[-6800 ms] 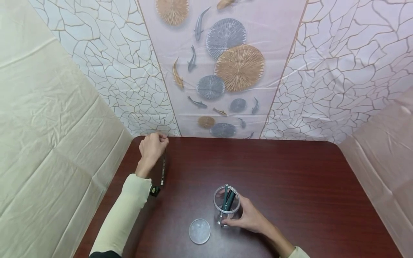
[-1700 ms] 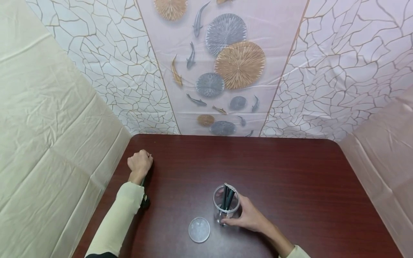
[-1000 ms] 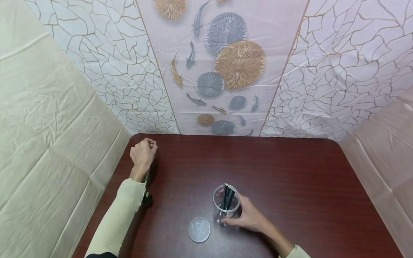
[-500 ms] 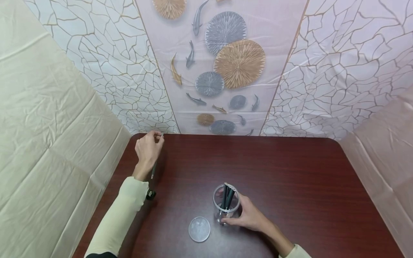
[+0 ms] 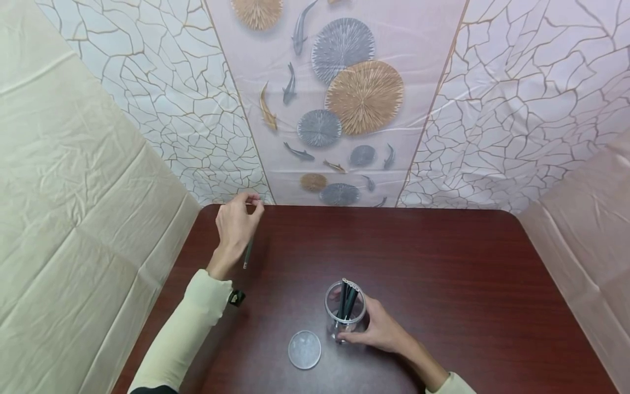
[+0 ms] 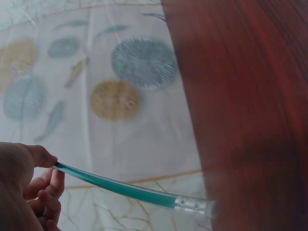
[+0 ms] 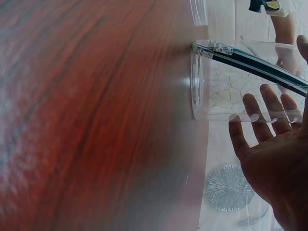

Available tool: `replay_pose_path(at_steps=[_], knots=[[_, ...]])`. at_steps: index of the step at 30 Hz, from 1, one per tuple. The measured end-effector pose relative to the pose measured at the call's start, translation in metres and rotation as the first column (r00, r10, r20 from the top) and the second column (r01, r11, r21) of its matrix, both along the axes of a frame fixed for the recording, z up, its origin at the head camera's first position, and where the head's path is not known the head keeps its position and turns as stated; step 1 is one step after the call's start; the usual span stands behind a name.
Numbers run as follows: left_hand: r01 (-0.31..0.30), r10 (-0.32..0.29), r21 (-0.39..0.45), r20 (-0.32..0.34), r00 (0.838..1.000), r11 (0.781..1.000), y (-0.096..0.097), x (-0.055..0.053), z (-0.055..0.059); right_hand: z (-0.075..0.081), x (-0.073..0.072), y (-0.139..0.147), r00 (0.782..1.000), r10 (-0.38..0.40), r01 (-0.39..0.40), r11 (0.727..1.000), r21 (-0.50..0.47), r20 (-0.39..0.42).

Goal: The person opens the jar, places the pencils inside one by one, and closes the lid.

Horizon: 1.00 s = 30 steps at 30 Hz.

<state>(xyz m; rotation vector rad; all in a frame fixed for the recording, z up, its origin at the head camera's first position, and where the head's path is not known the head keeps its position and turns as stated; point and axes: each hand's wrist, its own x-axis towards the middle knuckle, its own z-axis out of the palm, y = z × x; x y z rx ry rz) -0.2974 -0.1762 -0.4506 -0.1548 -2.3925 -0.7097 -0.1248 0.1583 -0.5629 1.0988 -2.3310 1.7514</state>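
Note:
My left hand (image 5: pixel 237 221) is raised over the far left of the table, pinching one end of a dark green pencil (image 6: pixel 125 188) between thumb and fingers. The pencil's metal ferrule and eraser end hangs downward, partly behind the wrist in the head view. My right hand (image 5: pixel 381 328) grips a clear plastic jar (image 5: pixel 333 332) from its right side, thumb in front. Several dark pencils (image 7: pixel 255 68) stand leaning inside the jar with their eraser ends at the bottom. The jar stands upright on the table, its mouth uncovered.
A round clear lid (image 5: pixel 304 350) lies flat on the dark red wooden table (image 5: pixel 443 262), just left of the jar. Patterned cloth (image 5: pixel 364 98) hangs behind the table's far edge, and pale cloth walls (image 5: pixel 98 219) stand at both sides.
Over the last second my left hand has moved right and toward the far edge, carrying the pencil. The right hand and jar have stayed put. Since the earliest frame, the jar's pencils have bunched closer together.

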Motion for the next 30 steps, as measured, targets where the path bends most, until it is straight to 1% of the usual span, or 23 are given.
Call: replay_pose_path(at_steps=[7,13,18,22,30], knots=[[0.065,-0.064,0.036,-0.017,0.998,0.997,0.015,0.013,0.019,0.0,0.0,0.0,1.0,-0.014,0.014,1.0,0.012,-0.006],[0.126,-0.124,0.053,-0.045,0.991,0.991,0.028,0.024,0.033,-0.001,-0.001,0.0,1.0,-0.007,0.008,1.0,0.008,-0.017],[0.176,-0.172,0.057,-0.065,0.983,0.983,0.038,0.035,0.043,0.0,-0.001,0.0,1.0,-0.002,0.002,1.0,0.002,-0.011],[0.211,-0.206,0.062,-0.087,0.975,0.975,0.045,0.045,0.051,0.001,0.0,0.0,1.0,0.009,-0.009,1.0,-0.006,0.012],[0.268,-0.257,0.079,-0.129,0.958,0.96,0.056,0.06,0.064,0.0,0.0,0.0,0.999,0.019,-0.019,1.0,-0.02,0.028]])
